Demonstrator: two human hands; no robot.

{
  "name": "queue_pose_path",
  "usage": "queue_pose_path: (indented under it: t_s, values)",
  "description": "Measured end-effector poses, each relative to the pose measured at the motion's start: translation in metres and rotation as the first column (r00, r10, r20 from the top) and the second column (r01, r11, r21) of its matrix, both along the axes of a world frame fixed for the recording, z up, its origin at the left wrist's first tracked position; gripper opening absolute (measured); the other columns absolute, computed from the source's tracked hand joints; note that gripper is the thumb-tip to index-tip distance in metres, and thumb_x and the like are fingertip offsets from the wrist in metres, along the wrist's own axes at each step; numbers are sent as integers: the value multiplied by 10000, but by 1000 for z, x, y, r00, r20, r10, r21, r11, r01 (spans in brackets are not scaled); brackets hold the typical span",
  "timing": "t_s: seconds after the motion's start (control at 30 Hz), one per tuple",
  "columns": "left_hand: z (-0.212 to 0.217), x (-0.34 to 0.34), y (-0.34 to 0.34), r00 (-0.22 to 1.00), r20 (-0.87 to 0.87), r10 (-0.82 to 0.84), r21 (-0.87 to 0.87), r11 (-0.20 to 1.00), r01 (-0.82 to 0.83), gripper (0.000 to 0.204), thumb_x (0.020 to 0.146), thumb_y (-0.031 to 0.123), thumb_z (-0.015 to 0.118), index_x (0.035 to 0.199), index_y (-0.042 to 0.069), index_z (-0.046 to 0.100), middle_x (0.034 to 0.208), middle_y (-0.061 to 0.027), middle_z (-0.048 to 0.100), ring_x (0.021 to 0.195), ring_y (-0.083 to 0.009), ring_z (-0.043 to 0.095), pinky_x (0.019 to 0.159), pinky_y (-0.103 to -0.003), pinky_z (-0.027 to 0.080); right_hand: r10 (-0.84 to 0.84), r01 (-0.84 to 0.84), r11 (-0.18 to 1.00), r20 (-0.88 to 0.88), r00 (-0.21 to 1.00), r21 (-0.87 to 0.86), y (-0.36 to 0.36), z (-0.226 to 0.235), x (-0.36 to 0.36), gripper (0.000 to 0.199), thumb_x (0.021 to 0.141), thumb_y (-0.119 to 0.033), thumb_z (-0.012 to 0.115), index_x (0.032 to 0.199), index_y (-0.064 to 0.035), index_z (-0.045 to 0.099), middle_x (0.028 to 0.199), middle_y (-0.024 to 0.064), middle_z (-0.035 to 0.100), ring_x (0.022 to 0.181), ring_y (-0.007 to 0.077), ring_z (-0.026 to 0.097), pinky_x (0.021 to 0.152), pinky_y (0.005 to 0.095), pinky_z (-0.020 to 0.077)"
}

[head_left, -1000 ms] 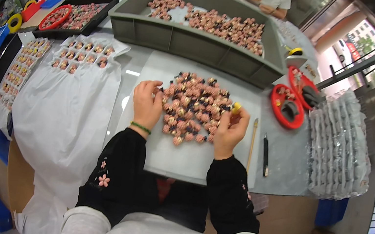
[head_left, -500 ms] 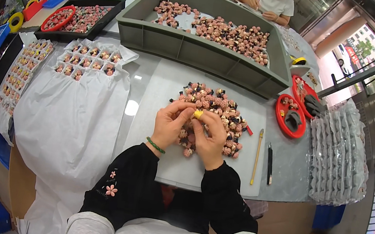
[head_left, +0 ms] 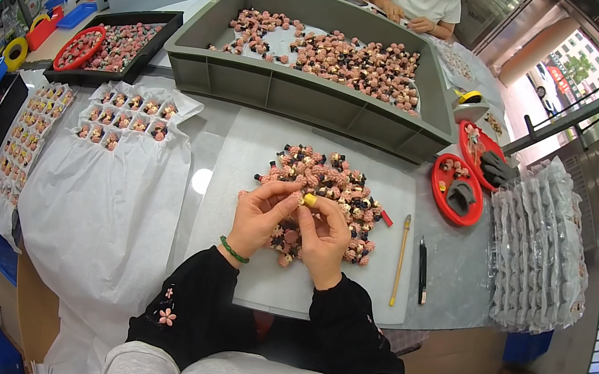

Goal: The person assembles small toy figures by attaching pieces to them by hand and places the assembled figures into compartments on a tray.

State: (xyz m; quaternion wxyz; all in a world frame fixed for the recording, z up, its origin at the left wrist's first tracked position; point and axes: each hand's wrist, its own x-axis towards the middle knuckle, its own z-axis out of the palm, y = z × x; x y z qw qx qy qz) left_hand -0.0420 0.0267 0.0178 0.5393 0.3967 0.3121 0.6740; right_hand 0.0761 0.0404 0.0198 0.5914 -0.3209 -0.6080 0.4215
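My left hand (head_left: 260,216) and my right hand (head_left: 324,240) meet over a pile of small pink-and-black figurines (head_left: 351,188). Both are closed in a pinch, fingertips together, around a small pink figurine (head_left: 298,197) that is mostly hidden by the fingers. A yellow wrap (head_left: 310,200) covers the tip of my right index finger. The pile lies on a white mat (head_left: 226,175) just beyond and beneath my hands.
A big grey-green crate (head_left: 298,100) of figurines stands beyond the pile. Right of it lie a thin brush (head_left: 400,259), a black pen (head_left: 422,271) and red dishes (head_left: 436,188). Filled white trays (head_left: 27,133) are on the left. A co-worker (head_left: 418,1) sits opposite.
The whole view has shifted slightly. My hands stay pinched together, with small finger movements on the figurine. Across the table, the co-worker's hands have changed position.
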Motion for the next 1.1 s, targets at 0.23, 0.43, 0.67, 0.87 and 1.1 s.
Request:
queue_pose_path:
  t_s: [0.23, 0.43, 0.67, 0.87, 1.1]
  values:
    - [-2, 0, -1, 1000, 3, 2, 34, 999, -2, 253, 830, 13, 544, 1079, -24, 528, 952, -65, 582, 864, -112, 568, 750, -244, 497, -21, 22, 1000, -25, 999, 21, -1, -3, 1, 149, 793, 9, 584, 934, 41, 550, 941, 76, 530, 769, 113, 574, 664, 212, 498]
    - [1, -2, -3, 1000, -23, 14, 17, 1000, -13, 247, 823, 4, 539, 1067, -37, 539, 1008, -97, 588, 904, -134, 563, 789, -241, 459, -29, 26, 998, 42, 999, 56, 0, -1, 2, 152, 789, 36, 576, 937, 19, 548, 952, 65, 521, 761, 102, 560, 673, 211, 481]
    - [0, -2, -3, 998, -53, 39, 68, 997, -36, 246, 807, -17, 542, 1052, -34, 549, 1055, -105, 563, 949, -148, 544, 846, -261, 428, -46, 43, 995, 37, 998, 88, 0, -1, 2, 157, 766, 37, 602, 913, 33, 547, 946, 84, 520, 822, 128, 560, 696, 223, 497]
    - [-3, 0, -1, 998, -27, 53, 67, 996, -51, 215, 802, -17, 564, 1016, -21, 556, 1009, -63, 546, 911, -108, 534, 785, -225, 448, -19, 20, 996, -3, 1000, 85, 1, -2, 1, 180, 765, 34, 604, 936, 29, 547, 961, 88, 519, 845, 129, 561, 705, 231, 496]
    - [1, -2, -1, 997, -27, 66, 102, 993, -63, 203, 811, -4, 554, 1014, -21, 562, 1017, -73, 561, 917, -124, 542, 809, -238, 439, 71, -75, 994, -45, 996, -78, 1, -5, 1, 215, 800, 19, 577, 1006, 19, 514, 934, 55, 565, 811, 92, 556, 710, 201, 465]
